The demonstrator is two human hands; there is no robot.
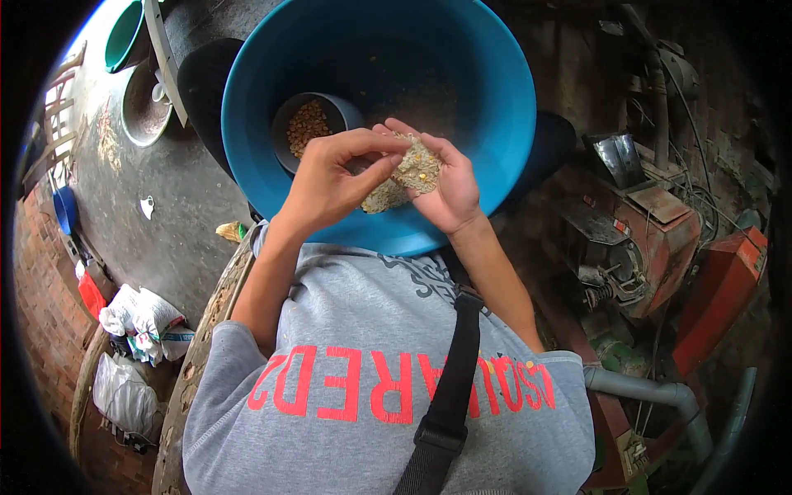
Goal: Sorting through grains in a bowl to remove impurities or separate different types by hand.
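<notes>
My right hand is cupped, palm up, around a heap of pale grain with a few yellow kernels in it. Over that heap, my left hand brings thumb and index finger together at the grain; anything between the fingertips is too small to make out. More pale grain shows below the left hand, near the basin's close side. Both hands are above a large blue basin. Inside it, to the left, a small grey container holds orange-yellow kernels, partly hidden by my left hand.
Left on the concrete floor are a corn cob, a pale basin, a green tub and white bags. A worn wooden edge runs beside me. Rusty red machinery and a grey pipe stand right.
</notes>
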